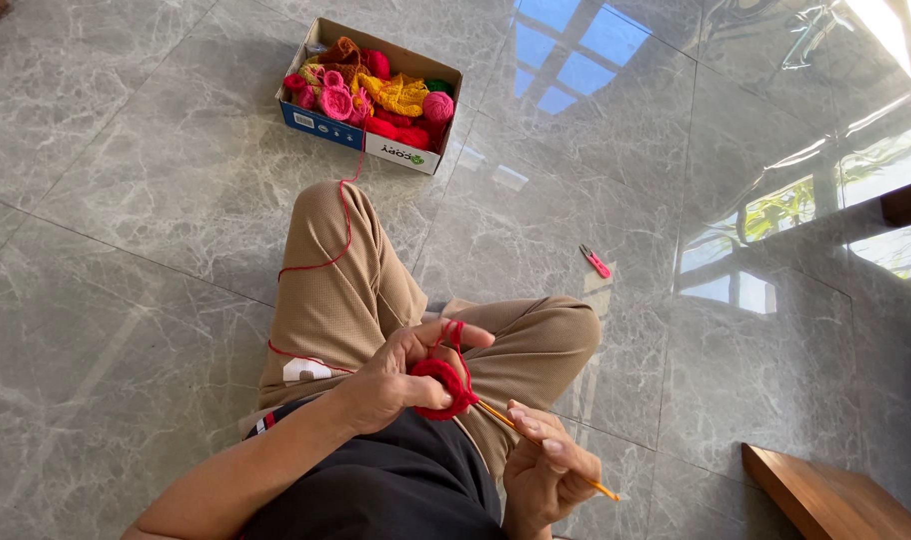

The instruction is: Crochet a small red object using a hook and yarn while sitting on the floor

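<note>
Left hand (396, 375) curled, fingers pinching red crochet ring (442, 388); right hand (548, 468) gripping orange hook (536, 445), tip hidden behind ring

Open cardboard box (371, 143) on floor ahead; blue-white side; yarn-filled.

A glossy grey marble-patterned floor (126, 230) spread under everything, its tiles mirroring window panes and greenery at the upper right. Near the top stood an open cardboard box (341, 127) with blue and white sides, filled with crocheted pieces in pink, red, yellow and orange. Well apart from it, to the right, a small pink clipper (596, 261) lay on the tiles. A brown wooden edge (826, 500) showed at the lower right corner.
</note>
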